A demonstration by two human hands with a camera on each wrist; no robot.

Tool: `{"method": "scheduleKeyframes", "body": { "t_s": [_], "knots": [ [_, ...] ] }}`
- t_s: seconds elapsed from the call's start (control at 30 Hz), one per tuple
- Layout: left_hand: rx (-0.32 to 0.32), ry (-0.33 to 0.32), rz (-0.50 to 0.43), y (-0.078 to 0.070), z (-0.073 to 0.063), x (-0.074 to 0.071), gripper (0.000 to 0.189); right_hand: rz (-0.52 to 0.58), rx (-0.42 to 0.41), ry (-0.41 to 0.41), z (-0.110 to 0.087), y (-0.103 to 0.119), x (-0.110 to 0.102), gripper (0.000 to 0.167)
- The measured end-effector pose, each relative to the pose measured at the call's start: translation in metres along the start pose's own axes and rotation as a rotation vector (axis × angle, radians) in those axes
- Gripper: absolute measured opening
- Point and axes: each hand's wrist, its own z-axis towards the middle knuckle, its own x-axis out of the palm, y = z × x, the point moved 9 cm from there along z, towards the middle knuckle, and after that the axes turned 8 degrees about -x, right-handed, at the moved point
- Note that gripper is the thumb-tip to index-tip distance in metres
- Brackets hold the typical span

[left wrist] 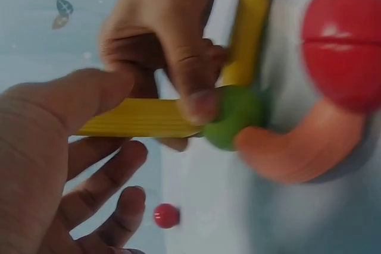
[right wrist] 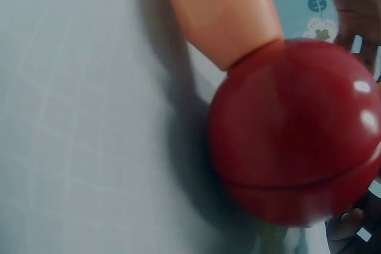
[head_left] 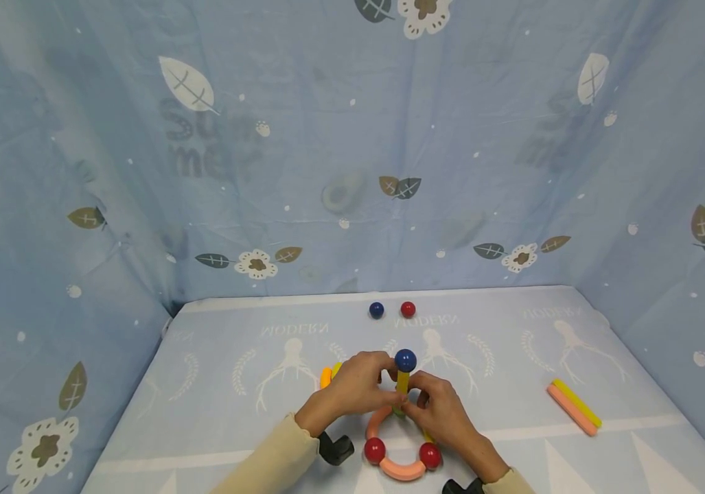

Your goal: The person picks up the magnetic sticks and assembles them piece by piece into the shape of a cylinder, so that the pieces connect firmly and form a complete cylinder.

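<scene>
Here, amid blue leaf-printed cloth walls [head_left: 309,89], we see the left hand [head_left: 358,385] and, apparently, the right hand [head_left: 443,410] pinching one yellow rod [head_left: 403,381] above the patterned surface [head_left: 204,418].

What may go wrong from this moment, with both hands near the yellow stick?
The blue ball atop the yellow stick might come off if the stick tilts. Pressure at the green ball could separate the curved orange piece. The loose red ball might roll if bumped.

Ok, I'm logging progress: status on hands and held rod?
Left hand and right hand gripping yellow rod. Blue ball on its upper end, green ball at lower. No obstruction visible.
</scene>
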Motion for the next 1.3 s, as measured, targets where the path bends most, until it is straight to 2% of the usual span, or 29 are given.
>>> {"method": "scheduleKeyframes", "body": {
  "t_s": [0.27,0.5,0.63,0.83,1.07,1.17,1.3],
  "knots": [
    [0.039,-0.082,-0.062,0.010,-0.004,0.014,0.018,-0.005,-0.030,-0.008,-0.001,0.001,0.000,0.022],
    [0.034,-0.100,-0.078,0.012,-0.007,0.019,0.018,-0.094,-0.040,0.018,-0.005,0.000,-0.004,0.022],
    [0.025,-0.102,-0.072,0.013,-0.009,0.019,0.018,-0.118,0.006,0.033,-0.010,-0.006,-0.016,0.025],
    [0.028,-0.123,-0.031,0.013,-0.010,0.018,0.020,-0.196,0.127,-0.063,-0.026,-0.029,-0.056,0.025],
    [0.045,-0.143,0.043,0.011,-0.011,0.018,0.022,-0.422,0.193,-0.202,-0.059,-0.050,-0.117,0.027],
    [0.041,-0.152,0.062,0.011,-0.011,0.018,0.023,-0.522,0.225,-0.239,-0.072,-0.055,-0.142,0.030],
    [0.038,-0.169,0.070,0.011,-0.012,0.018,0.021,-0.599,0.295,-0.275,-0.092,-0.061,-0.171,0.032]
  ]
}}
